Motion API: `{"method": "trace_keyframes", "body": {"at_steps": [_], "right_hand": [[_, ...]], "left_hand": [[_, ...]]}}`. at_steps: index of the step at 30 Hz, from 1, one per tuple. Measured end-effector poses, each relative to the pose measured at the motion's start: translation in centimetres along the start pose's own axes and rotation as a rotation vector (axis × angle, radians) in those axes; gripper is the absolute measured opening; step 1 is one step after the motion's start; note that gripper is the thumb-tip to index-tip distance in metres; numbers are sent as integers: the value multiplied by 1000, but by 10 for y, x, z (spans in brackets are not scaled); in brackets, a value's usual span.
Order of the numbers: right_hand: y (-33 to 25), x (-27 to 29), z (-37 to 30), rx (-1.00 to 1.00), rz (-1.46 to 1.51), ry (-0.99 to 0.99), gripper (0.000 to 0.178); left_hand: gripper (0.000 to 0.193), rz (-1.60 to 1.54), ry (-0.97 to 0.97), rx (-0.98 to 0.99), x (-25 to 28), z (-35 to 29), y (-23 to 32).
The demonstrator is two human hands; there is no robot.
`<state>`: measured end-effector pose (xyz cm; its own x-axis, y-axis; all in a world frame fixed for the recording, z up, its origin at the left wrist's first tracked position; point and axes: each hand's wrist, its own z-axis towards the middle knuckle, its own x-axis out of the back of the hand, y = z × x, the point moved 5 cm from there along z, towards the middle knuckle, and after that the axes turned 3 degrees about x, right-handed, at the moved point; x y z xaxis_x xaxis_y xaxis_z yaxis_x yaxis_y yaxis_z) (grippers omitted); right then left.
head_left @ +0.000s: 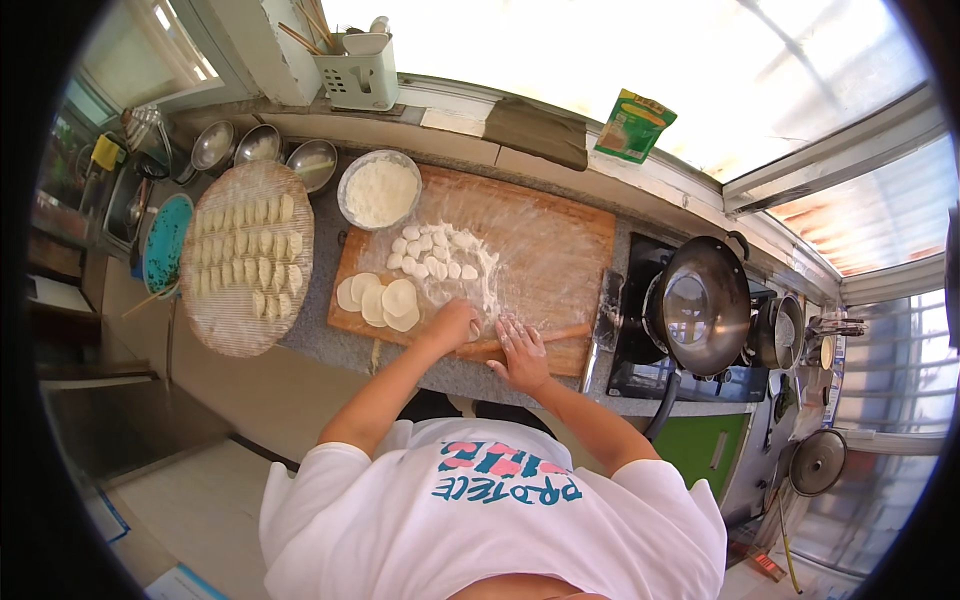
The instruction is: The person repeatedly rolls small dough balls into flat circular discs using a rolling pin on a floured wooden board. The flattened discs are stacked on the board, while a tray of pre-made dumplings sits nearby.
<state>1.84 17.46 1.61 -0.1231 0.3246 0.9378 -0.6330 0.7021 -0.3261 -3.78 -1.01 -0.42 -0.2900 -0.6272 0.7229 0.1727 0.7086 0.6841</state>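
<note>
On the floured wooden board (550, 240), my left hand (452, 327) is curled, its fingers closed at the edge of a small dough wrapper (474, 331) that they mostly cover. My right hand (522, 354) lies flat with fingers spread on a thin wooden rolling pin (566, 333), which runs left toward the wrapper. Several round rolled wrappers (399, 298) overlap at the board's left, just beyond my left hand. Farther back sit many small dough pieces (412, 248) in loose flour (487, 262).
A bowl of flour (380, 190) stands at the board's back left corner. Left of it, a round tray (235, 320) carries rows of dumplings (245, 243), beside a teal basin (168, 240) and metal bowls (312, 165). Right of the board are a cleaver (606, 315) and a wok (700, 300) on the stove.
</note>
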Motion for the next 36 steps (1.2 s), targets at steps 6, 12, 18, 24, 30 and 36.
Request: {"method": "trace_keyframes", "body": {"at_steps": [6,12,18,24,30,36], "right_hand": [[28,0,74,-83,-9,51,86],[16,-2,39,-31,-45,15,86],[6,-6,8,-21,15,-51,84],[28,6,88,-61,-61,60,86],[5,-7,11,-28,20,-4,88],[13,-7,45,-21,-75,-39,89]], "left_hand": [[7,-61,67,67,15,7,2],[6,-178,-55,248,23,4,4],[8,10,-18,-71,6,0,-3],[10,-51,51,243,22,4,-5],[11,-34,25,208,16,-6,-9],[12,6,-22,39,11,-1,-3]]}}
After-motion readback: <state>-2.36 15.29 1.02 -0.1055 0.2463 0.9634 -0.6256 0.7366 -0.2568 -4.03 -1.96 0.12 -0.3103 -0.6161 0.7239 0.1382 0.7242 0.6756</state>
